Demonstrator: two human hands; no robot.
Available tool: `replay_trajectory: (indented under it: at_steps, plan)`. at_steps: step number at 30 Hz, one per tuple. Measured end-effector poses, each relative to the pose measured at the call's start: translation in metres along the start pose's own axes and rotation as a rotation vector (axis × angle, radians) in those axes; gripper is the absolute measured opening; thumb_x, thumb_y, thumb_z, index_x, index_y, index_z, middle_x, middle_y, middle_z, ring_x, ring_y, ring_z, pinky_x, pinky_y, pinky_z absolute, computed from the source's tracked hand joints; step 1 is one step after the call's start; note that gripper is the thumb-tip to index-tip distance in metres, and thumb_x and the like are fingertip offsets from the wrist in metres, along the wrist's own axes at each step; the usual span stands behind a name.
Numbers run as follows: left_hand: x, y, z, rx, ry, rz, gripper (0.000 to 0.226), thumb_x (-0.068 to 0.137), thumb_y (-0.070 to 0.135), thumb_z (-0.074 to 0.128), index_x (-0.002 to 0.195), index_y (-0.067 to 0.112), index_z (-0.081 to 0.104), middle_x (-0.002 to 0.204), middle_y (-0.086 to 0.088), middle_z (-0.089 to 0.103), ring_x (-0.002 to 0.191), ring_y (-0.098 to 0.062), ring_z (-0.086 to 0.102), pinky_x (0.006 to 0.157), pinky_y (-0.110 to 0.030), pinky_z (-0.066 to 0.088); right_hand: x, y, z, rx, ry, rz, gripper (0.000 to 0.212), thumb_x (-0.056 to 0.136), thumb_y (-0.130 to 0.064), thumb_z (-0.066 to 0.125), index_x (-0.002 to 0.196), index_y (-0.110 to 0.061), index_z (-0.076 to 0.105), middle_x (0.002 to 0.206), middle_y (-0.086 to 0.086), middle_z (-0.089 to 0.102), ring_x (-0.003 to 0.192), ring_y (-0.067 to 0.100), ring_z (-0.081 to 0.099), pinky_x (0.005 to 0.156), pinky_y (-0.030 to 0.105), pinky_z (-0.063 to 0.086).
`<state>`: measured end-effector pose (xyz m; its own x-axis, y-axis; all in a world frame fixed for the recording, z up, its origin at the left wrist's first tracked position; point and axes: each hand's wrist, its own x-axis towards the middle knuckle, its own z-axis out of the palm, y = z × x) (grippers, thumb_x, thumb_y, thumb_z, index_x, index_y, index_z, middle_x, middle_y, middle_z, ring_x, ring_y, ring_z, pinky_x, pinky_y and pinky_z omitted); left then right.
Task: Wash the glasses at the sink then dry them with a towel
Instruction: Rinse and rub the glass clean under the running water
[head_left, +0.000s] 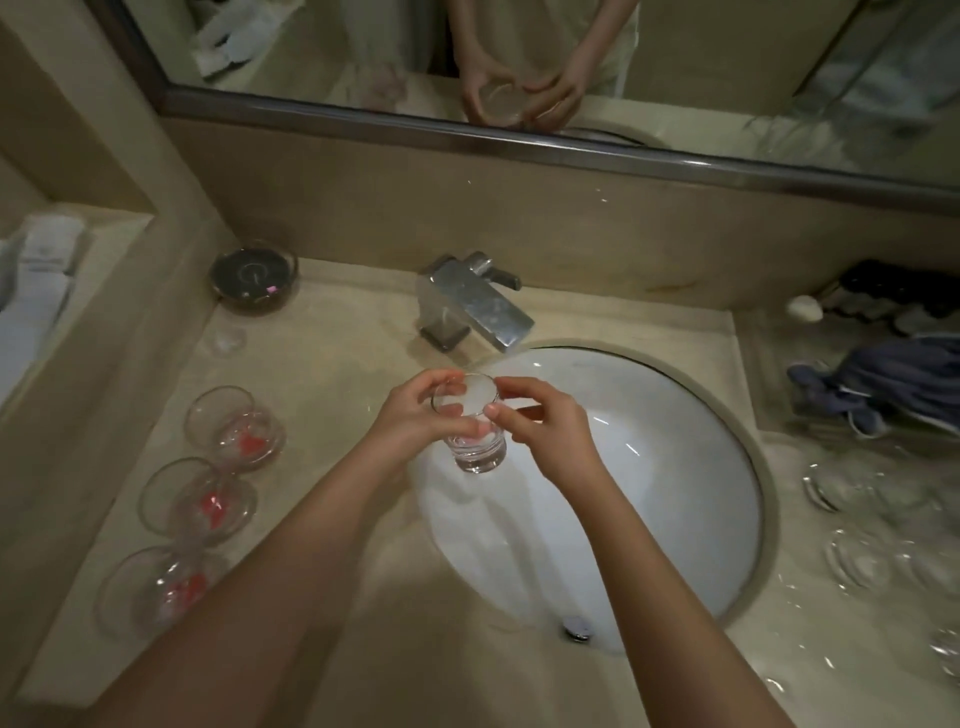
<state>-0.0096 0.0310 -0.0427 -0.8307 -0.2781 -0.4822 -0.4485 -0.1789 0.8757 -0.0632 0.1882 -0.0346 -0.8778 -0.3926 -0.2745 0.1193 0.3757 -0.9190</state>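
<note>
Clear glass tumbler (470, 423), cylindrical, thick-based, held tilted over the near-left edge of the sink basin, with white cloth or foam filling its mouth. Left hand (415, 415): fingers curled round the tumbler's left wall, thumb across the front. Right hand (545, 423): fingertips pinching the rim from the right, thumb against the side wall. Both forearms are bare and run in from the lower edge of the view.

Below the fingers: white towel (467, 499), soft and folded, draped over the basin's left lip and down inside.

Right of the fingers: sink basin (675, 467), white glazed oval, smooth, set under a beige stone countertop (332, 364) with a raised ring at the cut-out; chrome drain fitting (577, 627) at the basin's near wall. Basin interior to the right of the hands lies open.

Beyond the fingers: faucet (472, 306), brushed metal, square-bodied, flat spout angled toward the basin, just past the tumbler.

Left of the fingers, well apart: three clear glass bowls (234, 428) in a row along the counter's left side, rounded, with red pieces inside. Further back, a dark round glass dish (253, 275) by the wall.

Far right: several clear glasses (852, 525) on wet counter, outlines blurred; a blue-grey crumpled cloth (893, 384) behind them.

Above: framed mirror (467, 130), metal-edged, reflecting both hands and the tumbler.
</note>
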Motion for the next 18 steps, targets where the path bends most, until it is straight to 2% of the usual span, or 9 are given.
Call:
replay_trajectory:
  at_steps: [2,5,8,12,15,18]
  plan:
    - [0.002,-0.003,0.012,0.015,0.007,-0.006,0.08,0.027,0.034,0.087,0.104,0.031,0.064,0.111,0.005,0.066,0.1,-0.015,0.067,0.085,-0.03,0.055,0.0,0.007,-0.011,0.01,-0.001,0.025,0.032,0.085,-0.022,0.072,0.116,-0.016,0.066,0.111,-0.005,0.066,0.092,0.018,0.065,0.074,0.023,0.051]
    - [0.005,-0.007,0.029,0.001,0.021,-0.025,0.081,0.028,0.035,0.086,0.106,0.03,0.064,0.112,0.005,0.065,0.1,-0.015,0.067,0.084,-0.032,0.055,0.002,0.013,-0.027,0.086,0.033,0.046,0.018,0.091,-0.023,0.065,0.106,-0.014,0.069,0.098,-0.007,0.069,0.088,0.016,0.067,0.07,0.024,0.054]
    - [0.011,-0.016,0.041,-0.055,0.038,-0.063,0.081,0.03,0.032,0.086,0.108,0.028,0.066,0.111,0.004,0.067,0.098,-0.017,0.068,0.083,-0.035,0.054,0.017,0.015,-0.038,0.276,0.188,0.098,0.016,0.096,-0.021,0.056,0.09,-0.014,0.069,0.089,0.001,0.07,0.078,0.016,0.066,0.063,0.023,0.051]
    - [0.015,-0.027,0.052,-0.117,0.047,-0.139,0.078,0.03,0.028,0.086,0.106,0.026,0.066,0.109,0.001,0.068,0.096,-0.017,0.067,0.085,-0.038,0.053,0.061,0.015,-0.044,0.367,0.41,0.178,0.021,0.094,-0.016,0.056,0.076,-0.02,0.065,0.072,0.0,0.062,0.069,0.016,0.058,0.085,0.041,0.054]
    - [0.014,-0.032,0.059,-0.095,0.062,-0.153,0.074,0.033,0.022,0.085,0.104,0.026,0.065,0.107,0.001,0.065,0.091,-0.013,0.065,0.081,-0.031,0.054,0.089,0.012,-0.038,0.369,0.338,0.187,0.01,0.094,-0.018,0.059,0.092,-0.015,0.068,0.077,-0.002,0.062,0.073,0.015,0.057,0.093,0.04,0.053]
    - [0.015,-0.035,0.061,-0.106,0.107,-0.16,0.071,0.038,0.02,0.085,0.106,0.027,0.063,0.111,0.001,0.064,0.092,-0.012,0.064,0.072,-0.023,0.051,0.112,0.001,-0.029,0.38,0.247,0.157,0.021,0.094,-0.018,0.061,0.112,-0.008,0.067,0.086,-0.005,0.062,0.08,0.015,0.057,0.088,0.033,0.052]
